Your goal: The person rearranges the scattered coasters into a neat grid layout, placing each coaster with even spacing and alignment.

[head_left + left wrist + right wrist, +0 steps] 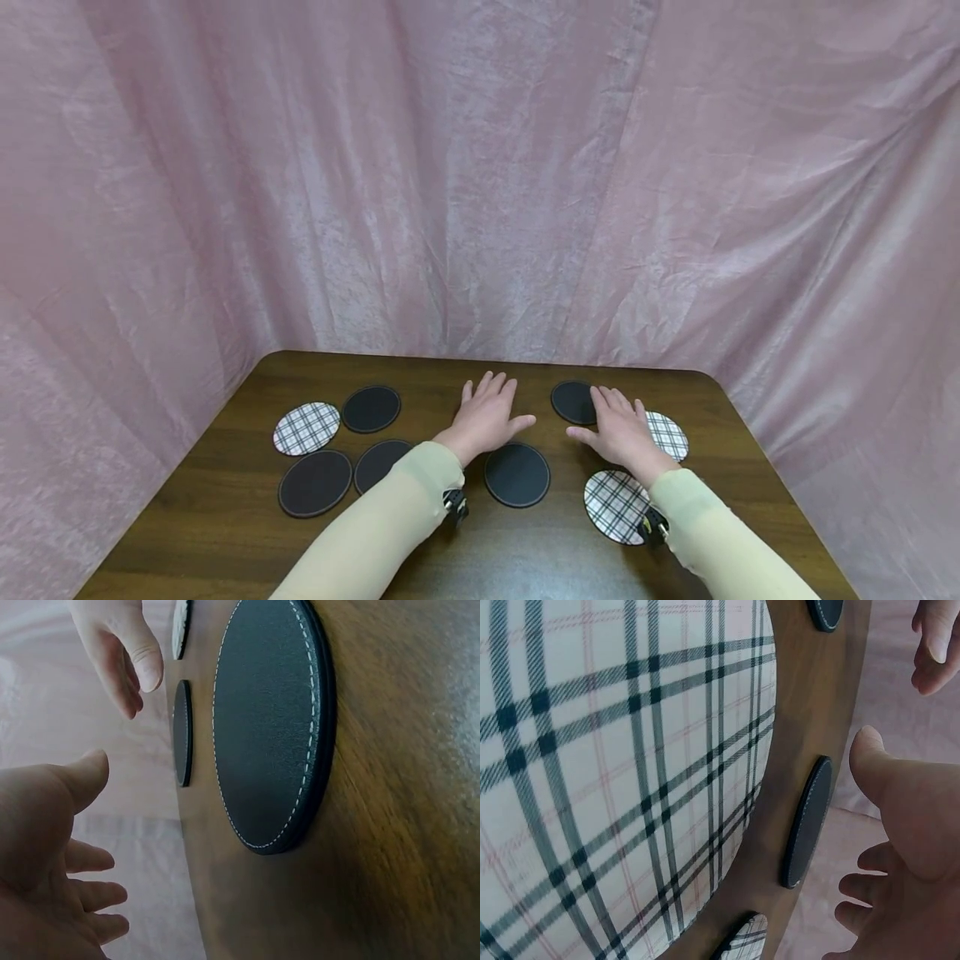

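My left hand hovers over the middle of the table, its fingers spread and holding nothing. Just below it in the head view lies a round black coaster, whose pale stitched rim shows in the left wrist view. My right hand is spread too, with nothing in it. Its fingertips overlap a black coaster at the back. A plaid coaster, partly hidden, lies beside that hand, and another plaid coaster lies under the wrist, filling much of the right wrist view.
On the left side lie a plaid coaster and black coasters at the back, at the front and partly behind the left sleeve. A pink curtain hangs behind the brown wooden table.
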The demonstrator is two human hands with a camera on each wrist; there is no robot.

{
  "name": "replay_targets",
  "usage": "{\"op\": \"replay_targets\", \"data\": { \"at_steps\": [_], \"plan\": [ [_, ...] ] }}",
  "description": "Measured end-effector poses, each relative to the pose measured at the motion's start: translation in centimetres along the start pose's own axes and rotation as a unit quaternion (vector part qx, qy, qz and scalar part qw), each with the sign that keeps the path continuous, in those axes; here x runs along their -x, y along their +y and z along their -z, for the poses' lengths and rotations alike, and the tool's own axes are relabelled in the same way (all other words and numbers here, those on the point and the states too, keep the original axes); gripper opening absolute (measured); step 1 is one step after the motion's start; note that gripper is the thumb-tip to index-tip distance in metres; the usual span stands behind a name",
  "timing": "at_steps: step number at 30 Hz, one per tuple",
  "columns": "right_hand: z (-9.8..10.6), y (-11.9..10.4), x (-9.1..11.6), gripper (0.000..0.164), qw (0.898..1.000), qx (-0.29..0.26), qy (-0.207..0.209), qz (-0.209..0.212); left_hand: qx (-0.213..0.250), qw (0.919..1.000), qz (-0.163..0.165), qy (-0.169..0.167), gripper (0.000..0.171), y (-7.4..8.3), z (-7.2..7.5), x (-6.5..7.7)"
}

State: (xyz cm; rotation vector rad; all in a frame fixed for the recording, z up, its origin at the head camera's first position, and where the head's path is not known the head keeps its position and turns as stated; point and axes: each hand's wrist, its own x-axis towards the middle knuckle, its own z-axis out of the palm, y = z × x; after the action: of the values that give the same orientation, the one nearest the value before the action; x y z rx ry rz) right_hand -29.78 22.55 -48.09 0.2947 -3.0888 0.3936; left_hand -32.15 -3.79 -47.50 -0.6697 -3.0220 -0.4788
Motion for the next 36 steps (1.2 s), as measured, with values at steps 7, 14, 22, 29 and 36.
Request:
{"op": "replay_targets", "data": {
  "at_steps": [7, 14, 22, 29, 36],
  "plan": [
    [-0.9, 1.3, -0.9, 0.099, 1.0, -0.005, 0.008, 0.008, -0.003, 0.9999, 0.014, -0.006, 0.077, 0.1, -0.6, -0.9],
    [-0.7, 1.6, -1.5, 0.101, 1.0, -0.012, -0.005, -0.007, 0.002, 0.9996, 0.026, -0.008, 0.071, 0.0, -1.1, -1.8],
    [-0.2, 2.2, -1.6, 0.1, 0.998, 0.0, -0.043, -0.041, 0.01, 0.9992, 0.035, -0.015, 0.071, 0.4, -1.6, -2.3],
    [-0.7, 2.7, -2.1, 0.099, 0.998, 0.019, -0.044, -0.039, 0.005, 0.9991, 0.034, -0.025, 0.074, 0.7, -1.4, -2.5],
    [-0.9, 3.2, -2.6, 0.097, 0.997, 0.022, -0.051, -0.044, 0.008, 0.9985, 0.041, -0.036, 0.072, 1.0, -1.9, -2.9]
  ]
}}
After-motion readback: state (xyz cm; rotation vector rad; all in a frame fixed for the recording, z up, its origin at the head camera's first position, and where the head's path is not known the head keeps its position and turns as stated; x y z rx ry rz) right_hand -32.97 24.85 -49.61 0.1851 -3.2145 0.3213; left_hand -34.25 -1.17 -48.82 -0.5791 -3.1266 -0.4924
